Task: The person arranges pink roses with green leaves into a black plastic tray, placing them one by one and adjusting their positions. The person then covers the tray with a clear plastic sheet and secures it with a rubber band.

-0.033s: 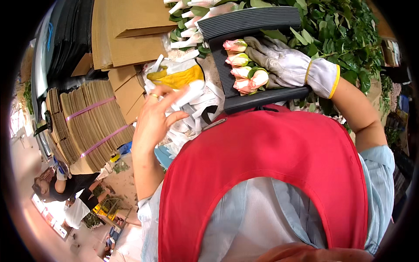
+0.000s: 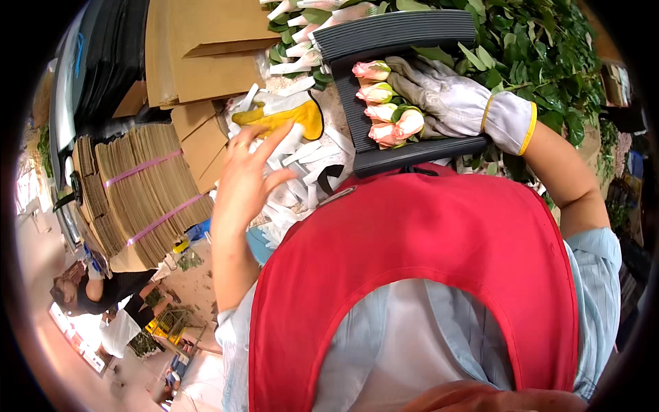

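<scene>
My left hand (image 2: pixel 244 175) is bare, its fingers spread above a heap of white paper sleeves (image 2: pixel 312 156). One white piece (image 2: pixel 292 139) lies by the fingertips, with no grip on it that I can see. Just beyond those fingers rests a yellow and white work glove (image 2: pixel 292 115). On the right, my right hand (image 2: pixel 453 103) wears a grey-white glove with a yellow cuff edge. It is closed over the stems behind several pink roses (image 2: pixel 384 113). Their heads line up in a black ridged holder (image 2: pixel 353 113), and the gloved fingers partly hide the stems.
Leafy green stems (image 2: pixel 528 55) fill the far right. Wrapped pink roses (image 2: pixel 302 51) lie at the back. Cardboard sheets (image 2: pixel 213 48) and strapped cardboard bundles (image 2: pixel 147 185) stand on the left. A person (image 2: pixel 96 292) is on the floor side at lower left.
My left fingers have drawn slightly away from the white piece, which shows less at the fingertips and uncovers more of the yellow glove. The right hand and the roses stay in place.
</scene>
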A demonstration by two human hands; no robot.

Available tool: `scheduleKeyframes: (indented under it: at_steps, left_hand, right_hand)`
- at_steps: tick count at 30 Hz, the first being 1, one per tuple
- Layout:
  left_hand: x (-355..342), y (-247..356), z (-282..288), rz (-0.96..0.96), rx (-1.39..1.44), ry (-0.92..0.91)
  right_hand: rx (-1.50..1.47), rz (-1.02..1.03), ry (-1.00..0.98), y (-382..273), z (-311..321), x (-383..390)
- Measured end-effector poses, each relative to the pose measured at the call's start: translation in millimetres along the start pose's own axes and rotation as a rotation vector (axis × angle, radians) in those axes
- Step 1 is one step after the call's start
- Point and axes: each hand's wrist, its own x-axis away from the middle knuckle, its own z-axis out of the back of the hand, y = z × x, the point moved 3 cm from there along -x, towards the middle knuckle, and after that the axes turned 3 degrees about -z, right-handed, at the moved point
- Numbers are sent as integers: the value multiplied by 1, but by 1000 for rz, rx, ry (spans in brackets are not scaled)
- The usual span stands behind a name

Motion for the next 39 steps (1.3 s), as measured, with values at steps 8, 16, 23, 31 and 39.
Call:
scheduleKeyframes:
  at_steps: [8, 16, 23, 31, 39]
  left_hand:
    - [-57, 27, -103, -225, 321, 112]
    - [-61, 14, -116, -219, 367, 104]
    - [-57, 16, -117, -357, 259, 301]
    - [-48, 4, -139, -310, 392, 377]
    - [-60, 8, -114, -525, 175, 414]
  right_hand:
    - [141, -26, -13, -27, 107, -13]
    - [-127, 46, 249, -44, 47, -9]
    - [169, 145, 81, -31, 8, -23]
    - [-51, -440, -133, -40, 55, -24]
    - [-4, -159, -6, -23, 9, -28]
